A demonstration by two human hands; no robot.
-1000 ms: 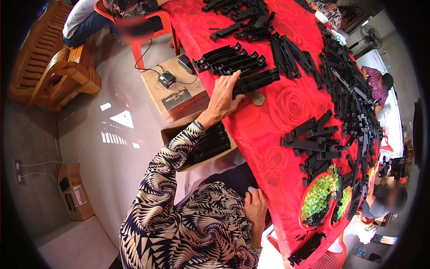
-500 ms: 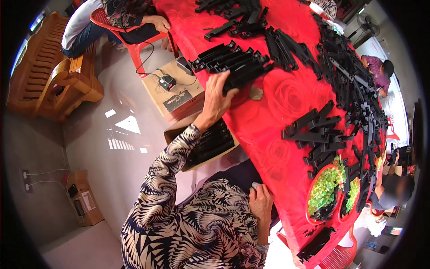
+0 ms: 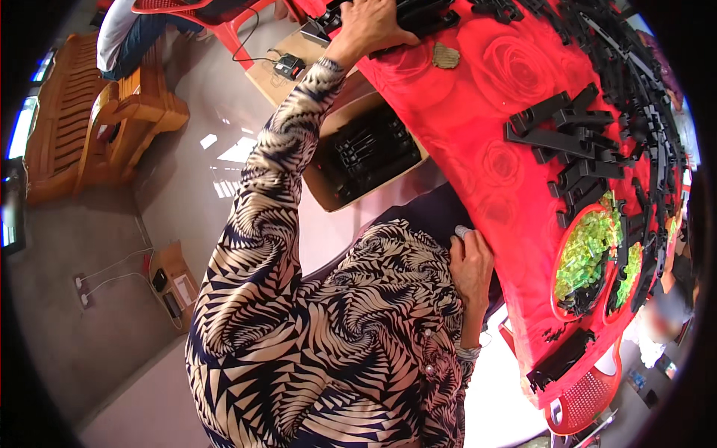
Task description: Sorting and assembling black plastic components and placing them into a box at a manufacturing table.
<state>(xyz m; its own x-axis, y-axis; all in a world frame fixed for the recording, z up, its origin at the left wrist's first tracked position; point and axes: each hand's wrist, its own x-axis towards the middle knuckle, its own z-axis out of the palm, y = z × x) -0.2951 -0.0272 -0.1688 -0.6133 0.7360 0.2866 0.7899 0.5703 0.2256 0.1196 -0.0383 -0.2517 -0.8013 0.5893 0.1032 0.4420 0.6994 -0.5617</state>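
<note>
My left hand (image 3: 373, 26) reaches to the far end of the table, over a row of black plastic parts (image 3: 426, 16). Its thumb is spread away from the fingers, and the fingertips are partly cut off by the picture's top edge. A small brownish, flat piece (image 3: 446, 55) lies on the red cloth just right of that hand. My right hand (image 3: 472, 269) rests low beside the table edge, its fingers bent and close together. Something grey covers one fingertip. The palm is hidden, so what it may hold cannot be seen.
A loose pile of black parts (image 3: 567, 138) lies on the red tablecloth (image 3: 478, 175). Nearby stand red-rimmed trays with yellow-green pieces (image 3: 590, 243). Below my left arm, an open cardboard box (image 3: 321, 196) holds black parts. A red chair (image 3: 590, 403) is at lower right.
The whole view has shifted, with the table higher and further right in it. My left hand stays at the black row, further out; my right hand keeps its bent pose.
</note>
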